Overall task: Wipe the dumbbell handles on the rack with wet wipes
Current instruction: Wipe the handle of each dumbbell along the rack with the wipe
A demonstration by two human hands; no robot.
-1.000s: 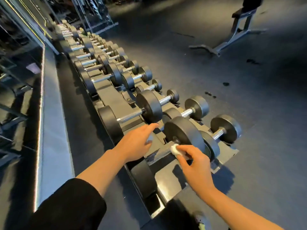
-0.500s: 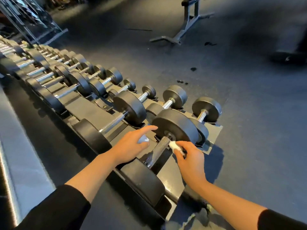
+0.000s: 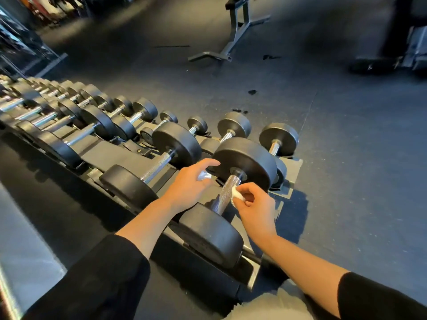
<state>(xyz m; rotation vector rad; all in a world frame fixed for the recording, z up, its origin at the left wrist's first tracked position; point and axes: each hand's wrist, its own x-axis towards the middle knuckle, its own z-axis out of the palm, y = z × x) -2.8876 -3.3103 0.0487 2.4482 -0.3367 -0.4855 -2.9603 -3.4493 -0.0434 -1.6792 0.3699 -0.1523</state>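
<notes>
While the right hand (image 3: 253, 205) pinches a folded wet wipe (image 3: 238, 195) against the knurled handle (image 3: 225, 195) of the nearest dumbbell on the rack (image 3: 291, 166), the left hand (image 3: 189, 183) hovers just left of that handle, curled round a second wipe (image 3: 203, 176). Wiping looks under way; next, the wipe likely needs drawing along the handle.

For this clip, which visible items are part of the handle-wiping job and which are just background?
Part of the job:
- right hand pinching a white wipe against the nearest dumbbell handle
- left hand holding a second wipe
- dumbbell rack

Just background:
- weight bench
- dark scraps on the floor
</notes>
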